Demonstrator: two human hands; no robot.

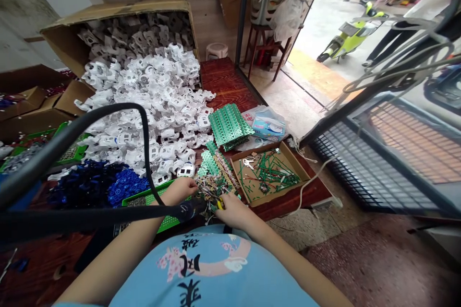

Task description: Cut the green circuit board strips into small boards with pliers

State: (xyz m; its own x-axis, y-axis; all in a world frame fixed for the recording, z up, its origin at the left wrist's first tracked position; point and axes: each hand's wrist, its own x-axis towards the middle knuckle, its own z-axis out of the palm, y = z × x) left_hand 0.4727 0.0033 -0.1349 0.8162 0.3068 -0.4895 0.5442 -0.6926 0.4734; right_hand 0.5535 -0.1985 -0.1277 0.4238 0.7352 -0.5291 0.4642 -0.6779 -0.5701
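My left hand is closed, its fingertips pinched at the edge of a heap of thin wires and small circuit parts. What the fingers hold is too small to make out. My right hand grips what look like small yellow-handled pliers at the front of the same heap, their tips mostly hidden. Between the hands, a black cord runs down to a dark tool-like end. Just behind the heap lie loose green circuit strips and a stack of green circuit boards.
A cardboard tray with green wires and a key is to the right. White plastic shells spill from a large carton. Blue parts and a green basket are left. A plastic bag sits behind the tray.
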